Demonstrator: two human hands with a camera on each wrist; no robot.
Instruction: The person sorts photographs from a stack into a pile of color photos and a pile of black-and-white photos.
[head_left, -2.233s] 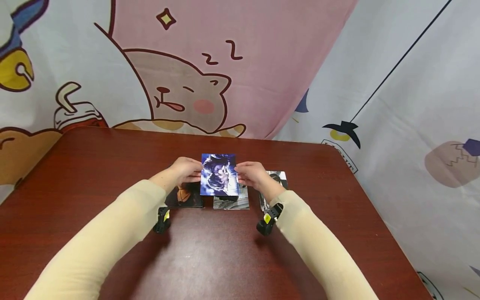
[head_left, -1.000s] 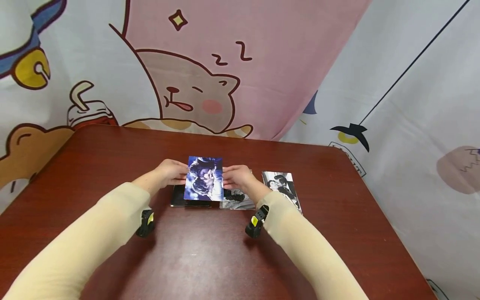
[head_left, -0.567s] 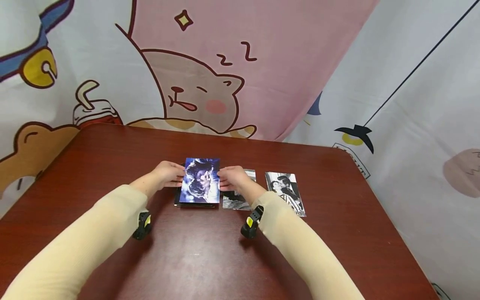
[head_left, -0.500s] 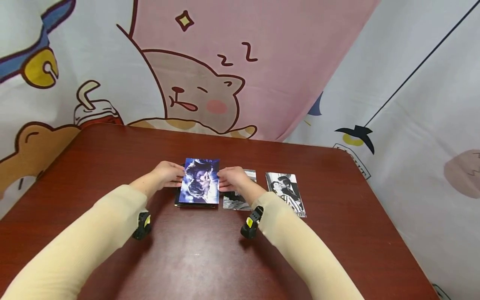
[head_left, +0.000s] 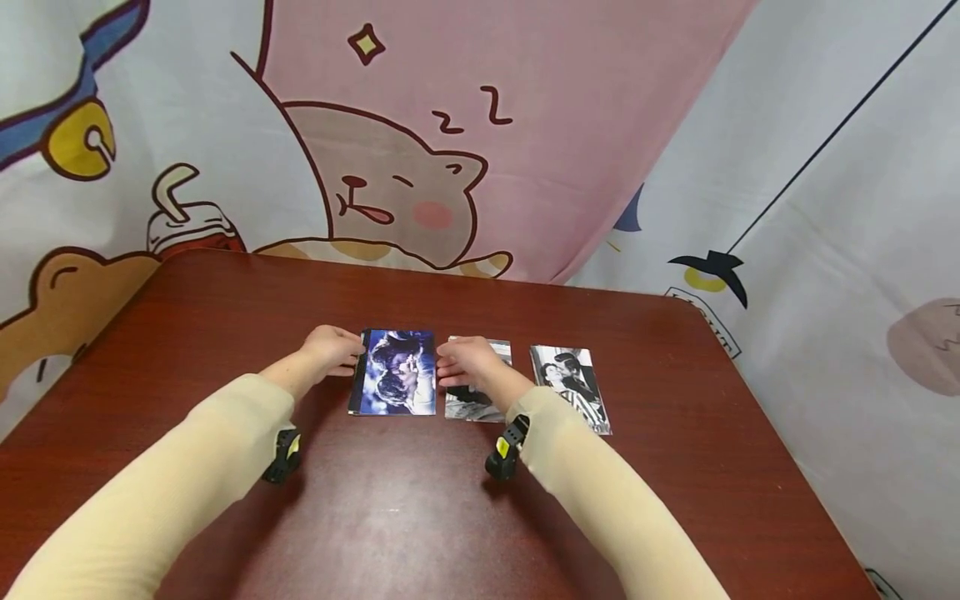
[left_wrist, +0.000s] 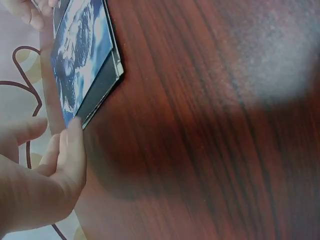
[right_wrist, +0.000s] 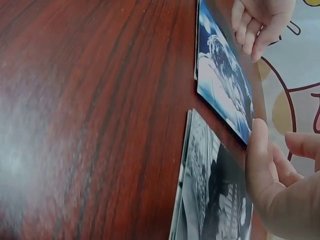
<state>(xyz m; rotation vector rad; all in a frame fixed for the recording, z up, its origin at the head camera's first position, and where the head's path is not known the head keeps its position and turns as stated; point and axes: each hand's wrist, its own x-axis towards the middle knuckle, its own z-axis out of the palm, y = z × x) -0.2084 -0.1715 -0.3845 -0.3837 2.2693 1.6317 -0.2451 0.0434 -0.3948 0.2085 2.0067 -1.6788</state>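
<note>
A blue-toned photo card (head_left: 399,372) lies on top of the left stack, slightly askew over a darker card (left_wrist: 102,84) beneath it. My left hand (head_left: 330,352) is at the stack's left side, thumb apart from the fingers, holding nothing; in the left wrist view its fingertips are by the stack's corner. At the other side is my right hand (head_left: 471,364), over part of the middle stack of black-and-white photo cards (head_left: 474,407). Its thumb and fingers (right_wrist: 258,150) stand apart with nothing between them, close to the blue card's edge.
A third stack of black-and-white photo cards (head_left: 572,385) lies to the right on the brown wooden table (head_left: 390,508). Behind the table's far edge hangs a patterned cloth (head_left: 570,125) with cartoon drawings.
Both hands carried the blue photo card leftward onto the left stack. Since half a second ago it has dropped flat there, and the hands have let go, the left drawing slightly away.
</note>
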